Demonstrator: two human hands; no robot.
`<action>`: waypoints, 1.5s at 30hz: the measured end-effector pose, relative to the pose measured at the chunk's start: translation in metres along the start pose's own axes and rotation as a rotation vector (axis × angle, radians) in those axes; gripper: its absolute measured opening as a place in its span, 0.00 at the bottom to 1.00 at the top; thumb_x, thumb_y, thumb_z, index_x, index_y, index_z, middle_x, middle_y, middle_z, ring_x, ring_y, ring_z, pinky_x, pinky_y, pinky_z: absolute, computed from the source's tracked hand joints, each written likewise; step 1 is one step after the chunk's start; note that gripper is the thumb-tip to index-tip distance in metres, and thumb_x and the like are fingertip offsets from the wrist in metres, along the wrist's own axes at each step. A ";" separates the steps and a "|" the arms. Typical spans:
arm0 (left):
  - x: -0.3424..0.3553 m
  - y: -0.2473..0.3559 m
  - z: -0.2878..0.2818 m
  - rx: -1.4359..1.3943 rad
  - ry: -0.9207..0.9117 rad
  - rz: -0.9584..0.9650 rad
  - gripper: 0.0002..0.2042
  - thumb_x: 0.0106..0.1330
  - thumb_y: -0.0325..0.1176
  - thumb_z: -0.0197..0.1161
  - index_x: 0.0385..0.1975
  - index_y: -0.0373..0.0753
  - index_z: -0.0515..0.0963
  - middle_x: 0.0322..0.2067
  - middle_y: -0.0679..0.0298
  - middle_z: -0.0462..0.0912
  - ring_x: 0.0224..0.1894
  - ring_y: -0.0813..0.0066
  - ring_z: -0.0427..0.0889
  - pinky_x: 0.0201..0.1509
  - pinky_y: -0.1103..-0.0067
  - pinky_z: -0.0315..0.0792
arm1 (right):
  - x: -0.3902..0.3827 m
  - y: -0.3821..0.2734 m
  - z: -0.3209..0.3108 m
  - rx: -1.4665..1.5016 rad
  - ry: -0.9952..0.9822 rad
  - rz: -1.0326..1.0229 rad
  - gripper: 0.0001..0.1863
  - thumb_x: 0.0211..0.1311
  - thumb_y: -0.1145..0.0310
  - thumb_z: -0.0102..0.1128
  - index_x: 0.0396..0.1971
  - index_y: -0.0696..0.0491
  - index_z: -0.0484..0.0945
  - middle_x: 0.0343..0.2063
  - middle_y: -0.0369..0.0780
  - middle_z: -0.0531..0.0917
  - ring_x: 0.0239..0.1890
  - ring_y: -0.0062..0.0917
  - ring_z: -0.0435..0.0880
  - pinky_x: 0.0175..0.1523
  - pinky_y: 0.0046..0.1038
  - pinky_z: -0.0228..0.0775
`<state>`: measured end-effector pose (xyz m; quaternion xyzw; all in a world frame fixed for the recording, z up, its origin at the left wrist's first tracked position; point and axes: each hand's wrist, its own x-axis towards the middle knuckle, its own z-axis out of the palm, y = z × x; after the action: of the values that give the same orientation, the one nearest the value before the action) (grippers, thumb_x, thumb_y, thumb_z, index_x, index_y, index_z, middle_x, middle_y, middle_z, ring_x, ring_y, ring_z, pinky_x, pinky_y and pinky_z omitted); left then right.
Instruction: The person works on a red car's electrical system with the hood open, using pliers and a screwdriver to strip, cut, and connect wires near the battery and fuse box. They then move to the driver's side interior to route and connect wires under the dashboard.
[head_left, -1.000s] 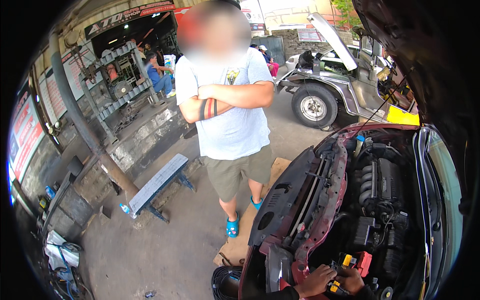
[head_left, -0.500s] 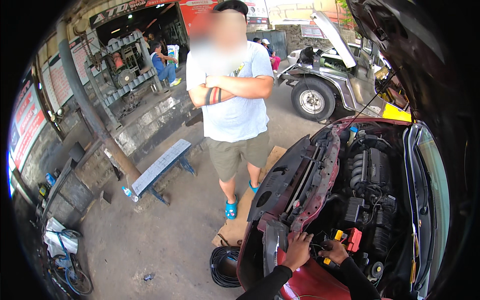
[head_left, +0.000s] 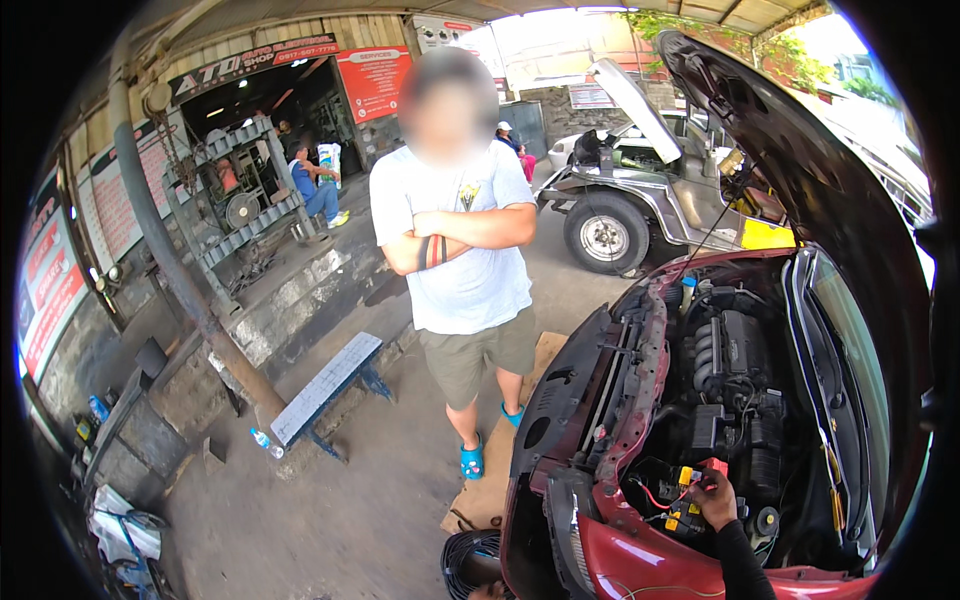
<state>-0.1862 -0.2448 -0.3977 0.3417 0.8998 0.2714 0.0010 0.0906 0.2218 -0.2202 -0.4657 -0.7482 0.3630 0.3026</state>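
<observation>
Black sleeve fabric (head_left: 745,562) covers the person's right forearm, which enters at the lower right and ends in the bare right hand (head_left: 717,503). The hand is over the near part of an open engine bay, its fingers bent at a bright red plastic cover (head_left: 715,467); I cannot tell whether they pinch it or only touch it. The cover sits just right of a small yellow block (head_left: 687,476). A thin red wire (head_left: 649,492) curves to the left of both, and a second yellow piece (head_left: 673,522) lies nearer the viewer. At the bottom edge, only a sliver of the left hand (head_left: 488,592) appears, beside a round coil of black cable (head_left: 462,566); how its fingers are set cannot be told.

The bay belongs to a dark red car (head_left: 650,562) with its black-lined hood (head_left: 800,140) propped up. Farther in is a dark engine with curved grey pipes (head_left: 708,356).

Left of the car, a person in a pale grey T-shirt (head_left: 455,285), olive shorts and blue clogs stands with arms crossed. Farther left is a long blue-grey bench (head_left: 328,387), a clear plastic bottle (head_left: 266,443) by its near end. In the background stands a silver jeep-like vehicle (head_left: 650,195), hood raised.
</observation>
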 end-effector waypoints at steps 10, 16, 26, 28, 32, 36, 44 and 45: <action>-0.243 -0.139 -0.052 0.080 -0.266 0.097 0.23 0.63 0.55 0.65 0.17 0.40 0.82 0.19 0.53 0.82 0.25 0.51 0.83 0.28 0.57 0.70 | -0.117 -0.071 0.021 0.229 -0.017 0.059 0.24 0.59 0.71 0.72 0.55 0.61 0.80 0.37 0.42 0.86 0.39 0.24 0.86 0.46 0.26 0.79; -0.266 -0.182 -0.059 -0.195 -0.331 -0.265 0.09 0.53 0.38 0.68 0.18 0.43 0.78 0.16 0.58 0.79 0.17 0.65 0.79 0.22 0.65 0.72 | -0.217 -0.116 0.064 0.176 -0.352 0.136 0.18 0.64 0.69 0.70 0.52 0.58 0.83 0.40 0.42 0.88 0.37 0.20 0.86 0.44 0.26 0.79; -0.250 -0.231 -0.112 0.376 -0.377 -0.348 0.26 0.69 0.41 0.59 0.68 0.45 0.73 0.64 0.44 0.78 0.63 0.39 0.78 0.67 0.50 0.68 | -0.269 -0.152 0.113 -0.036 -0.653 -0.064 0.18 0.64 0.63 0.71 0.50 0.56 0.85 0.38 0.46 0.90 0.41 0.29 0.90 0.50 0.34 0.81; -0.250 -0.205 -0.127 0.081 -0.165 -0.574 0.12 0.67 0.37 0.63 0.43 0.40 0.88 0.38 0.48 0.90 0.40 0.45 0.89 0.43 0.56 0.81 | -0.255 -0.145 0.124 -0.017 -0.670 -0.093 0.19 0.66 0.61 0.70 0.50 0.57 0.84 0.37 0.47 0.89 0.40 0.32 0.90 0.50 0.35 0.80; -0.264 -0.139 -0.153 -0.290 0.006 -0.986 0.20 0.66 0.47 0.68 0.23 0.35 0.87 0.22 0.50 0.86 0.30 0.55 0.88 0.38 0.64 0.76 | -0.240 -0.132 0.160 0.225 -0.791 0.146 0.19 0.69 0.66 0.67 0.55 0.60 0.81 0.44 0.47 0.89 0.44 0.27 0.90 0.50 0.30 0.81; -0.284 -0.091 -0.145 -0.384 -0.069 -1.087 0.17 0.61 0.39 0.75 0.45 0.37 0.86 0.38 0.50 0.90 0.41 0.58 0.90 0.44 0.67 0.80 | -0.233 -0.135 0.206 0.162 -0.961 0.196 0.18 0.70 0.67 0.66 0.56 0.59 0.80 0.43 0.47 0.88 0.42 0.26 0.90 0.49 0.29 0.81; -0.304 -0.078 -0.089 -0.394 -0.190 -0.959 0.15 0.64 0.35 0.70 0.47 0.35 0.86 0.37 0.50 0.90 0.43 0.52 0.90 0.48 0.65 0.80 | -0.301 -0.118 0.312 0.013 -1.301 0.114 0.17 0.73 0.68 0.64 0.56 0.60 0.80 0.43 0.42 0.88 0.47 0.25 0.89 0.54 0.29 0.81; -0.301 -0.078 -0.081 -0.346 -0.176 -1.031 0.15 0.64 0.35 0.69 0.48 0.35 0.86 0.37 0.51 0.90 0.44 0.53 0.90 0.50 0.66 0.80 | -0.310 -0.110 0.330 -0.026 -1.316 0.134 0.17 0.73 0.68 0.64 0.56 0.61 0.80 0.44 0.42 0.88 0.49 0.26 0.88 0.56 0.29 0.80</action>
<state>-0.0189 -0.5178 -0.4217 -0.1269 0.8894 0.3500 0.2652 -0.1040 -0.1821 -0.3477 -0.1957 -0.7505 0.5810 -0.2468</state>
